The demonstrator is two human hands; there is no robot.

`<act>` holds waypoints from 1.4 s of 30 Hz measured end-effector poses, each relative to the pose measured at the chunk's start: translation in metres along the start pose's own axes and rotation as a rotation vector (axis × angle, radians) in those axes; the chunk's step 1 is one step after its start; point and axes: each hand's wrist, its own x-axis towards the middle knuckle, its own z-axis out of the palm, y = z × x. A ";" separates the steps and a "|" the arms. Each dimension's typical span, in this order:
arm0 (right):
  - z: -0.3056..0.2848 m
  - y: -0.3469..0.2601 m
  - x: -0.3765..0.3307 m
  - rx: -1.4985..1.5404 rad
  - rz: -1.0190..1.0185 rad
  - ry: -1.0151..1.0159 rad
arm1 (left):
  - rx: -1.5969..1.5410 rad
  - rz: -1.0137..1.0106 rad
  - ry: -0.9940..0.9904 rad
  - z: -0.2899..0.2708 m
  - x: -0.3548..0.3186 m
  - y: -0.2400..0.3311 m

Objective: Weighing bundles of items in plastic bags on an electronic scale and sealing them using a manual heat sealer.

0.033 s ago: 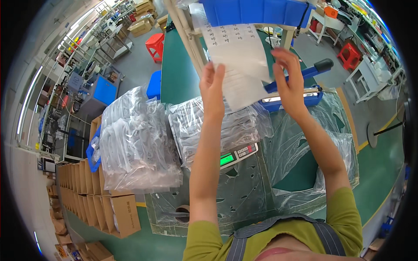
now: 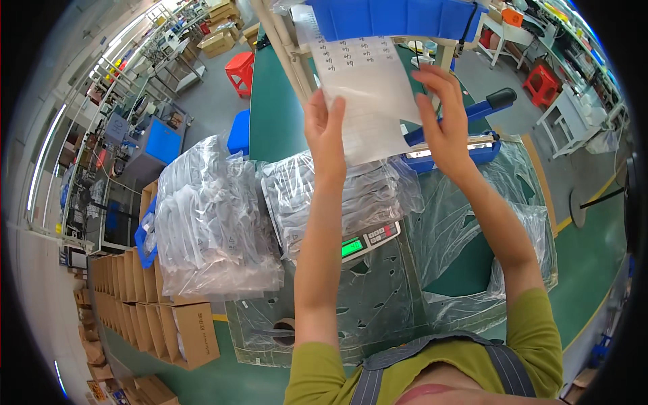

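Little has shifted since the earlier frame: both arms stay raised, the clear plastic bag (image 2: 368, 88) still stretched between them above the bench. At its left edge the left hand (image 2: 325, 127) pinches the film, fingers closed together on it; at its right edge the right hand (image 2: 442, 115) grips likewise, fingers spread slightly along the margin but clamped on the bag. Rows of small printed marks run across the bag's upper part. Below the hands, a pile of filled clear bags (image 2: 344, 196) rests on a weighing scale with a lit green display (image 2: 368, 241). A taller stack of bagged goods (image 2: 212, 219) stands just to the left. Behind the right hand sits a blue heat sealer (image 2: 466, 131) on the green worktable (image 2: 270, 108). Blue bins (image 2: 398, 17) hang overhead. Cardboard cartons (image 2: 145, 320) line the floor at left, red stools (image 2: 241, 71) beyond.
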 end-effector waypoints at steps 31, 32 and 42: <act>0.067 -0.030 0.033 -0.212 -0.470 -0.183 | -0.102 -0.219 -0.002 -0.009 -0.026 0.015; 0.063 -0.040 0.027 -0.087 -0.382 -0.223 | -0.089 -0.289 -0.017 -0.007 -0.050 0.013; 0.121 0.000 -0.050 -0.020 -0.173 -1.192 | -0.112 -0.780 -0.359 -0.036 -0.282 -0.025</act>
